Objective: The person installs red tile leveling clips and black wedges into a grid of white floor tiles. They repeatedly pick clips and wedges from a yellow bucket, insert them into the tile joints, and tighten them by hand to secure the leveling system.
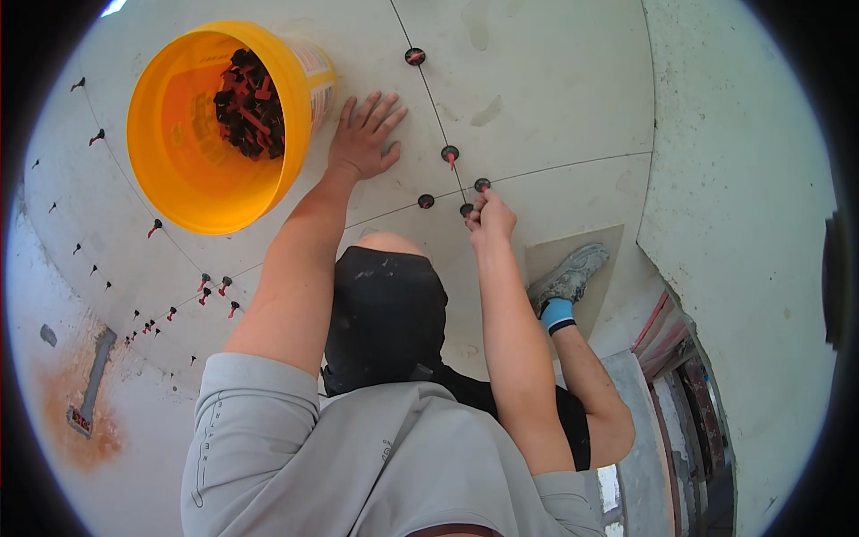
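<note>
My left hand (pixel 362 139) lies flat on the pale floor tile (pixel 555 85), fingers spread, beside a yellow bucket (pixel 201 192). In the bucket are many black and red tile levelers (pixel 250 107). Close to where two tile joints cross, my right hand (pixel 494 219) is closed, fingertips pinching a black round tile leveler (pixel 466 210) set in the joint. Its handle is hidden by my fingers. Another tile leveler (pixel 483 184) stands just beyond the knuckles. A third tile leveler (pixel 426 201) sits left of the crossing.
Farther up the joint are two more levelers, one with a red handle (pixel 450 155). Several red-and-black levelers (pixel 205 285) line the joints at left. My shoe (pixel 577 268) rests on a flat square board (pixel 595 304). A pale wall (pixel 743 161) bounds the right side.
</note>
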{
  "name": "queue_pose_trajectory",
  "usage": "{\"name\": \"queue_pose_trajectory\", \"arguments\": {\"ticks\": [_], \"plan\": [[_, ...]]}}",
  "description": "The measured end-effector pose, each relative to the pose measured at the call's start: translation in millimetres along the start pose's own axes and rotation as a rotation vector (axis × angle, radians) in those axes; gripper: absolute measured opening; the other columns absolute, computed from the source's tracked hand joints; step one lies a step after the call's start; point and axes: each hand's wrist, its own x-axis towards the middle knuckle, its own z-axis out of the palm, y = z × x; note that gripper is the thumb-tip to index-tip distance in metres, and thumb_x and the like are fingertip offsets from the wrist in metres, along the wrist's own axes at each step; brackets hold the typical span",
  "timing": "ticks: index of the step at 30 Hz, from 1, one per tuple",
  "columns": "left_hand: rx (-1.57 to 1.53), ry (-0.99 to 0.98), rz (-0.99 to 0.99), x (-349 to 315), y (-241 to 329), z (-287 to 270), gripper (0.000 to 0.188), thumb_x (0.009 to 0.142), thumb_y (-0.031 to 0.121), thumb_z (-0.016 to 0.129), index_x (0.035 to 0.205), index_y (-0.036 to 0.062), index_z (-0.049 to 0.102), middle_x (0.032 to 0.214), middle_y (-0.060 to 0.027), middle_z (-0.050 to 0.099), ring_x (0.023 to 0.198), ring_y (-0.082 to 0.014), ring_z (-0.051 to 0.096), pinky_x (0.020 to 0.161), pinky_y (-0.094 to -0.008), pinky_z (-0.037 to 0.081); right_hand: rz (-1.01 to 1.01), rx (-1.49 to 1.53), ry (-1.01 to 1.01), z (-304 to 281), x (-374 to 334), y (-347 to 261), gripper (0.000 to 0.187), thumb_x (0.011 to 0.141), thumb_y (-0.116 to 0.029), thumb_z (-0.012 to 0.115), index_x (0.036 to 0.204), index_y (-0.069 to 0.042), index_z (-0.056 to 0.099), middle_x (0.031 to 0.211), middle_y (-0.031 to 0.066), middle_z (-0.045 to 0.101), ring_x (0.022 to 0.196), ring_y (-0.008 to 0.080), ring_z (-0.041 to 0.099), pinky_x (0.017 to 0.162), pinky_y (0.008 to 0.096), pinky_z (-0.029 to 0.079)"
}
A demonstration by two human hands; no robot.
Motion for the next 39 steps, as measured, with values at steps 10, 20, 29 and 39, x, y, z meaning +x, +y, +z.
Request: {"name": "queue_pose_trajectory", "arguments": {"ticks": [10,20,29,39], "plan": [[-0.026,0.012,0.003,-2.4,-1.6,2.6,0.066,0.084,0.039,0.057,0.146,0.026,0.038,0.157,0.0009,0.028,0.146,-0.0219,0.021,0.119,-0.0519,0.011,-0.574,-1.103,0.079,-3.9,-5.8,-15.3,0.017,0.086,-0.013,0.058,0.077,-0.003,0.067,0.071,0.0091,0.065,0.064,0.021,0.064,0.055,0.0371,0.049],[-0.008,0.027,0.014,0.3,-2.1,0.7,0.066,0.085,0.041,0.055,0.147,0.0263,0.037,0.157,0.0011,0.027,0.146,-0.0211,0.021,0.12,-0.051,0.011,-1.17,-2.356,-0.257,6.4,-8.5,-46.5,0.01,0.08,-0.018,0.067,0.082,-0.011,0.074,0.088,0.0101,0.072,0.086,0.0265,0.07,0.069,0.0387,0.055],[-0.026,0.033,0.012,-2.3,-4.4,2.6,0.065,0.086,0.042,0.054,0.146,0.0264,0.038,0.158,0.0011,0.026,0.147,-0.0208,0.02,0.12,-0.0505,0.009,-0.641,-1.254,-0.089,-25.5,11.4,-28.8,0.023,0.083,-0.022,0.061,0.08,-0.001,0.07,0.082,0.0192,0.07,0.076,0.0383,0.067,0.07,0.0453,0.054],[-0.035,0.049,0.009,-3.1,-4.4,4.0,0.064,0.087,0.042,0.053,0.146,0.0266,0.038,0.158,0.0013,0.027,0.146,-0.0207,0.02,0.12,-0.0513,0.009,-1.632,-1.665,-0.017,-34.0,-16.3,-30.0,0.007,0.084,-0.014,0.064,0.081,-0.008,0.062,0.082,0.0132,0.066,0.08,0.037,0.065,0.069,0.0473,0.052]]}}
